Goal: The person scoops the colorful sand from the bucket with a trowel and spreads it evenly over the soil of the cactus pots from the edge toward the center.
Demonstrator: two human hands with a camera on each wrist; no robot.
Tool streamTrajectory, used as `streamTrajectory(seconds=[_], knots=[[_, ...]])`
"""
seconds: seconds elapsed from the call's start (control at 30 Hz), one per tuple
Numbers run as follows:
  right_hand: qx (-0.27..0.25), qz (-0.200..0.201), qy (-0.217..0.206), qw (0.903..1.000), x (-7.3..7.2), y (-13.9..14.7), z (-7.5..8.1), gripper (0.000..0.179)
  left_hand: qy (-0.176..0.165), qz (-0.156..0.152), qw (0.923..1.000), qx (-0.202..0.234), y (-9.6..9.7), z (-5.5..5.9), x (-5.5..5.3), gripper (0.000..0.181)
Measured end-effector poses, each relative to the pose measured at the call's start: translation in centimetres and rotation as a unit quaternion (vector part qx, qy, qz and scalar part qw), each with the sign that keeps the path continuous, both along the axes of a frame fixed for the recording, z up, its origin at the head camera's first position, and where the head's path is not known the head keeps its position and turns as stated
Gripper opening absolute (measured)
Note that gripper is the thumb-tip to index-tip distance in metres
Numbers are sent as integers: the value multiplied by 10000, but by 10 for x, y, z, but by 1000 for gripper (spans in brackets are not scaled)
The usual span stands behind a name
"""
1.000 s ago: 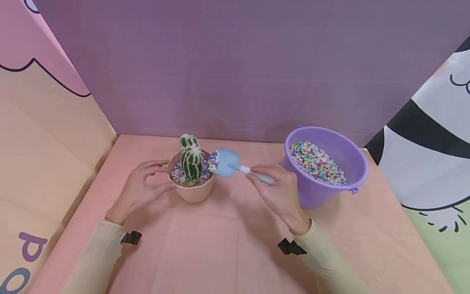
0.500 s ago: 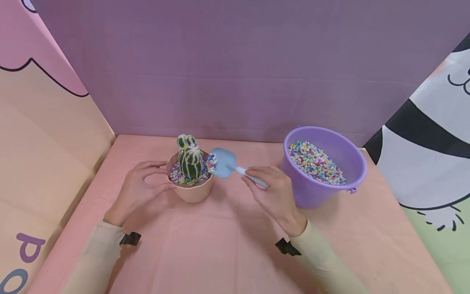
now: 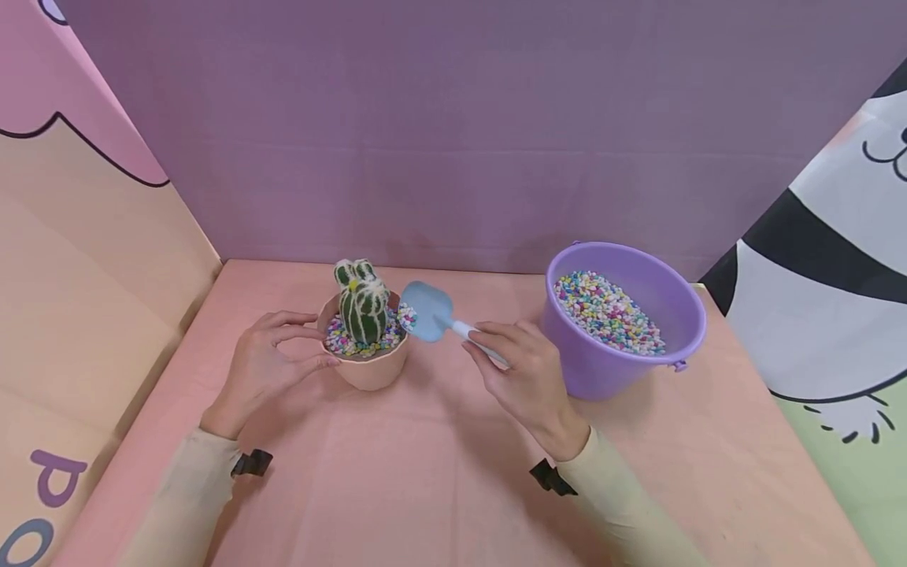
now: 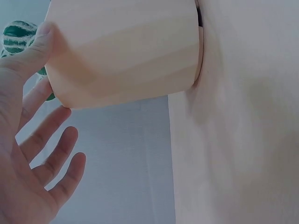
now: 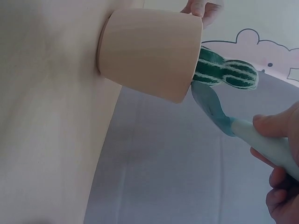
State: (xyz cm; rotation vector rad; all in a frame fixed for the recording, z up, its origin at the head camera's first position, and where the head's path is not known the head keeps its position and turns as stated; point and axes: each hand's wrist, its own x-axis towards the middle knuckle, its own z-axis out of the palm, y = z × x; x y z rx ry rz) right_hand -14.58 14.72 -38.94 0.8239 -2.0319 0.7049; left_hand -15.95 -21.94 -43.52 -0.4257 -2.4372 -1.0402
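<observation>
A green cactus (image 3: pixel 364 311) with pale stripes stands in a peach flowerpot (image 3: pixel 370 373), leaning a little left. Coloured pebbles (image 3: pixel 343 343) lie around its base. My left hand (image 3: pixel 264 364) holds the pot's left rim between thumb and fingertips; in the left wrist view the thumb (image 4: pixel 41 43) lies on the rim and the lower fingers are spread. My right hand (image 3: pixel 523 376) grips the pale handle of a blue toy shovel (image 3: pixel 427 310). The blade's tip is at the pot's right rim, with a small heap of pebbles on it. In the right wrist view the blade (image 5: pixel 210 105) slopes toward the rim.
A purple bucket (image 3: pixel 595 375) partly filled with coloured pebbles (image 3: pixel 611 315) stands to the right of the right hand. Pink cloth (image 3: pixel 411 472) covers the table. A purple wall (image 3: pixel 453 142) rises behind, with printed panels on both sides.
The shovel has shifted slightly left and tilted at the pot's rim. Fewer pebbles lie on its blade. The cactus leans further left. The left hand stays at the rim.
</observation>
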Motion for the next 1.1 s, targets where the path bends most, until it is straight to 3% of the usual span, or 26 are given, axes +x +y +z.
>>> streamTrajectory(seconds=[0.37,0.73,0.97,1.1], knots=[[98,57,299,9995,1,-4,-2,19,281,194,9994,-107,4,1,3,35],[290,14,433,9986,0,-9,-1,18,64,452,9985,-295,13,8,10,33],[440,131,523,9976,2,-10,0,21,-248,98,9995,-159,7,7,8,32],[419,148,485,9978,3,-10,-1,20,-225,-143,9996,-59,3,5,5,31]])
